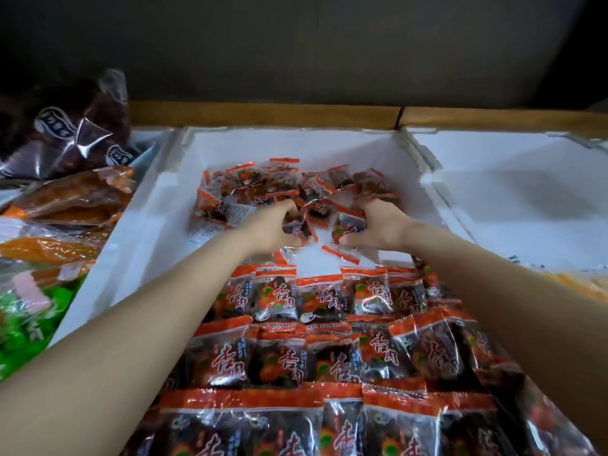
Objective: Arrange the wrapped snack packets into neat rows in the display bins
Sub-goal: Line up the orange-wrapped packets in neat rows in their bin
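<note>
White bin (154, 205) at back: left hand (268, 225) and right hand (381, 225), grip clamped on loose packets (283, 182), should lay them label-up, flush against the last row (316, 294).

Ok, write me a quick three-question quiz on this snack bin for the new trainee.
1. True or false: the left hand and right hand both hold packets at the loose pile.
2. The neat rows lie in the white bin at: A the near end, B the far end, C outside it.
3. Which neighbouring bin shows mostly bare white floor, left or right?
Key: 1 true; 2 A; 3 right.
</note>
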### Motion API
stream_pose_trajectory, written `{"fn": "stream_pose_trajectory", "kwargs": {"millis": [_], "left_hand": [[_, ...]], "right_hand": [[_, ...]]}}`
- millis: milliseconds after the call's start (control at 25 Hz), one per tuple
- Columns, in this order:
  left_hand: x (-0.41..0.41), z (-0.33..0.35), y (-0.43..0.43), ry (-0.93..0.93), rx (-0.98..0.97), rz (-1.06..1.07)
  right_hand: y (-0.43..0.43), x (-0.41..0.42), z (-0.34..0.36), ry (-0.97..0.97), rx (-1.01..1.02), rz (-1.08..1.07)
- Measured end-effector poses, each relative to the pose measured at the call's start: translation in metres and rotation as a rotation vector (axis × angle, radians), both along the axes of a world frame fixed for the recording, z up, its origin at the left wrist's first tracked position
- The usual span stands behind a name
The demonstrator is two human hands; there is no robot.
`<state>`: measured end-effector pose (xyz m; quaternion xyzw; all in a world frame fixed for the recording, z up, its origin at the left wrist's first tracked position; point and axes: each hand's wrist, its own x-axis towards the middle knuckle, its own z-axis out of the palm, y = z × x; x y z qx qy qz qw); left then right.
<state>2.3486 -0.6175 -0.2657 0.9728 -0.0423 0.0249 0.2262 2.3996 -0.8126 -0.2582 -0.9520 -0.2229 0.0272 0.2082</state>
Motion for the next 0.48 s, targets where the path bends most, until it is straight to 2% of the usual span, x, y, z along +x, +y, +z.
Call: {"fn": "stream_pose_trajectory", "kwargs": {"millis": [120,200,320,480], "left_hand": [[-0.021,0.022,-0.002,-0.141,-0.171,0.043],[-0.042,0.037,-0.004,-0.198,-0.267,0.076],[-0.081,0.057,-0.002,-0.223,-0.429,0.099],[-0.135,0.077,-0.003,-0.13,-0.647,0.087]], "right_hand": [[-0.004,-0.028,0.02,-0.191,0.149,-0.054],[-0.012,-0.057,0.037,-0.199,0.304,-0.101],[-0.031,-0.107,0.052,0.012,0.523,-0.144],[-0.049,-0.167,0.061,0.309,0.728,-0.152]]}}
